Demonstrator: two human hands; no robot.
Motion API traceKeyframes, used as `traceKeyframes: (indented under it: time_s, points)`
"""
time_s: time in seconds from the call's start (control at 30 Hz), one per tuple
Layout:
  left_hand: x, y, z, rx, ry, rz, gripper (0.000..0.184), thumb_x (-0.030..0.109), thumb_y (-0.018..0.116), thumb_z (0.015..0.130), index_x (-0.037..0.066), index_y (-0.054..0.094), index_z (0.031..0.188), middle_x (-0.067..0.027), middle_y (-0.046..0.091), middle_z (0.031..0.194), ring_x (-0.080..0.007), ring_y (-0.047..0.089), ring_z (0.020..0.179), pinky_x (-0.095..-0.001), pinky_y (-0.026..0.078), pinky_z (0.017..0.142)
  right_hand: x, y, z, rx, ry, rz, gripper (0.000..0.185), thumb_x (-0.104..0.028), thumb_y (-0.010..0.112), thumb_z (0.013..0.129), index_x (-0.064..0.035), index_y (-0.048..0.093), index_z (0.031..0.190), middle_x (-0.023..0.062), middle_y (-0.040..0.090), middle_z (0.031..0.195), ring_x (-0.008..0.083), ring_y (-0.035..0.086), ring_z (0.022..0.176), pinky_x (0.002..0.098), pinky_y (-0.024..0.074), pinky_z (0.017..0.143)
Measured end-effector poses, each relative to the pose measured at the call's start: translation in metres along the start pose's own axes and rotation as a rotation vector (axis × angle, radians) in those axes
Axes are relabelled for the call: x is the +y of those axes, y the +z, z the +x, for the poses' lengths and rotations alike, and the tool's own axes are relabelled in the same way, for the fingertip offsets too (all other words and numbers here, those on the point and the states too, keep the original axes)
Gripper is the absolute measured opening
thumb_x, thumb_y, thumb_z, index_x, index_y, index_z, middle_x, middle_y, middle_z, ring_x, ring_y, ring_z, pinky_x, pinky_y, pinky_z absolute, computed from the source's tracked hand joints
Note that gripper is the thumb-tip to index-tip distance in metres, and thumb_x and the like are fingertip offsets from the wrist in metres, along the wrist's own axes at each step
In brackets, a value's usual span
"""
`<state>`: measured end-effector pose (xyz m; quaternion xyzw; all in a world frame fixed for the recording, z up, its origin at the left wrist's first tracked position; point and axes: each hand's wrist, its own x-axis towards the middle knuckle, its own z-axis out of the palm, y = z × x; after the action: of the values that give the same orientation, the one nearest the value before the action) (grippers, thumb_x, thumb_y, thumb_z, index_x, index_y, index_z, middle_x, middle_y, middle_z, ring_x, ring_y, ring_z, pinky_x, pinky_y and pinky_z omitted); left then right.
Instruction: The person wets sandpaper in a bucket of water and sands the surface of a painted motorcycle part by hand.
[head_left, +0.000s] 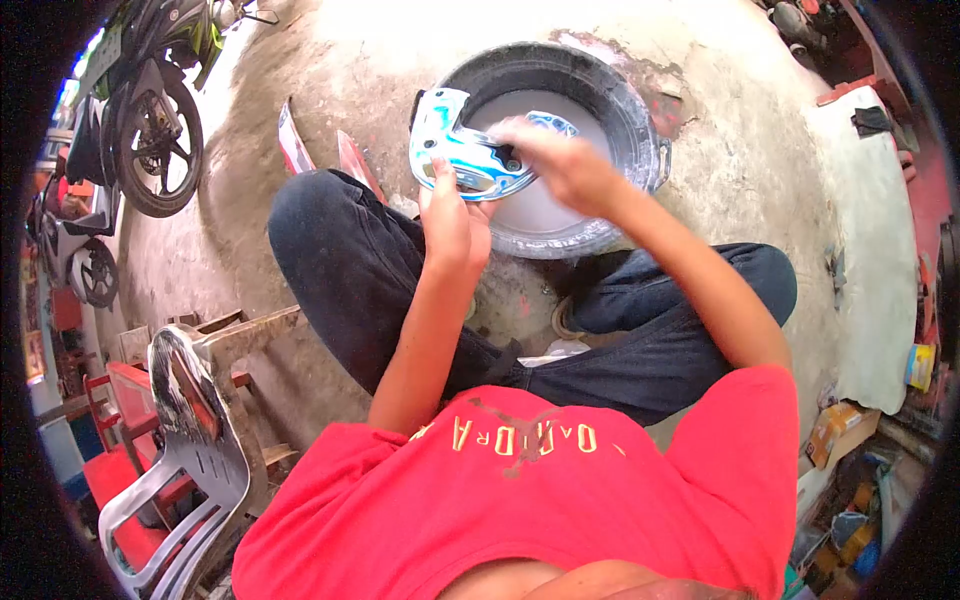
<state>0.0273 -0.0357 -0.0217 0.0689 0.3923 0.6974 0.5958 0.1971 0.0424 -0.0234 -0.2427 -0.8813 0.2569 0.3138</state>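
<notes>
My left hand (456,225) grips the lower edge of a blue-and-white curved fairing panel (450,140), thumb on its face. Dark holes show in the panel, which is held over the left side of a round black tub (632,110). Cloudy whitish liquid (540,210) stands in the tub. Against the panel's right part is my right hand (568,172), its fingers smeared by motion. Whether anything is between those fingers cannot be made out.
Red-and-white panels (355,160) lie on the concrete floor beside my left knee. A grey plastic chair (205,470) stands at lower left. Motorcycles (160,140) are parked at upper left. At right are a pale sheet (872,270) and a cardboard box (840,432).
</notes>
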Motion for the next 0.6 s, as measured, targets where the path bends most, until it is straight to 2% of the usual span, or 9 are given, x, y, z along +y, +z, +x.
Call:
traceKeyframes:
  time_s: [0.03,0.07,0.13,0.23,0.33,0.4,0.47,0.57,0.6]
  points:
    - [0.003,0.004,-0.004,-0.015,-0.018,0.01,0.035,0.028,0.039,0.108,0.012,0.04,0.139,-0.0116,0.057,0.13,-0.0263,0.06,0.117,-0.0482,0.055,0.092,0.006,-0.01,0.005,0.11,0.128,-0.011,0.036,-0.006,0.053,0.096,-0.0045,0.058,0.131,0.0234,0.061,0.127,0.0384,0.058,0.121,0.0421,0.0466,0.102]
    - [0.004,0.007,-0.008,-0.007,-0.011,0.016,0.037,0.029,0.039,0.108,0.01,0.04,0.14,-0.0125,0.055,0.133,-0.028,0.058,0.12,-0.0507,0.053,0.095,0.008,-0.022,0.006,-0.004,0.483,-0.087,0.035,-0.008,0.054,0.096,-0.0019,0.057,0.131,0.0247,0.06,0.127,0.0398,0.057,0.12,0.0413,0.0474,0.101]
    - [0.006,0.012,-0.01,0.001,0.004,0.036,0.042,0.03,0.038,0.108,0.006,0.038,0.143,-0.0144,0.051,0.139,-0.0313,0.054,0.125,-0.0557,0.048,0.101,0.006,-0.009,-0.002,0.146,0.257,-0.169,0.036,-0.015,0.055,0.097,-0.002,0.058,0.13,0.0236,0.062,0.127,0.0354,0.057,0.122,0.0418,0.0461,0.103]
    - [0.001,-0.001,0.0,-0.042,0.027,0.039,0.037,0.03,0.038,0.108,0.01,0.039,0.14,-0.0117,0.056,0.131,-0.0263,0.06,0.116,-0.0487,0.056,0.091,-0.041,0.013,-0.011,0.048,-0.097,-0.147,0.038,-0.012,0.053,0.095,-0.0023,0.058,0.131,0.0229,0.059,0.132,0.0342,0.056,0.126,0.0426,0.0432,0.108]
    - [0.002,0.002,-0.004,-0.033,0.032,0.036,0.036,0.03,0.037,0.108,0.011,0.04,0.14,-0.0114,0.056,0.131,-0.0261,0.06,0.116,-0.0488,0.056,0.091,-0.016,0.009,-0.009,-0.013,-0.152,-0.094,0.046,-0.006,0.052,0.09,-0.0028,0.055,0.135,0.0226,0.057,0.135,0.0339,0.053,0.129,0.0424,0.0401,0.111]
    - [0.002,0.004,-0.004,-0.019,0.025,0.031,0.037,0.03,0.037,0.108,0.01,0.04,0.139,-0.0123,0.056,0.13,-0.0262,0.06,0.116,-0.0497,0.055,0.092,-0.003,-0.007,0.001,0.129,0.037,-0.164,0.038,-0.005,0.053,0.095,-0.0005,0.055,0.133,0.0226,0.061,0.129,0.0345,0.057,0.124,0.0418,0.0438,0.107]
    - [0.003,0.007,-0.006,-0.018,0.033,0.04,0.037,0.03,0.038,0.108,0.01,0.04,0.139,-0.0125,0.056,0.13,-0.0262,0.06,0.116,-0.0498,0.055,0.092,-0.006,-0.015,0.0,0.03,0.465,-0.102,0.044,-0.009,0.049,0.092,-0.0011,0.055,0.135,0.0239,0.058,0.133,0.0343,0.054,0.128,0.0429,0.0409,0.111]
    - [0.002,0.007,-0.006,0.004,0.057,0.043,0.037,0.03,0.038,0.108,0.009,0.041,0.138,-0.0123,0.056,0.13,-0.0262,0.06,0.116,-0.0493,0.054,0.093,-0.031,0.016,-0.012,0.091,-0.053,-0.238,0.043,-0.01,0.051,0.092,-0.0002,0.055,0.134,0.0233,0.058,0.133,0.0336,0.054,0.128,0.0427,0.0414,0.11]
    - [0.002,0.006,-0.006,-0.013,0.055,0.032,0.037,0.031,0.038,0.108,0.009,0.041,0.138,-0.012,0.056,0.13,-0.0262,0.06,0.116,-0.049,0.054,0.093,-0.046,0.018,-0.014,0.059,-0.104,-0.196,0.043,-0.01,0.052,0.091,0.0002,0.055,0.133,0.0217,0.058,0.134,0.0328,0.055,0.128,0.0423,0.0422,0.11]
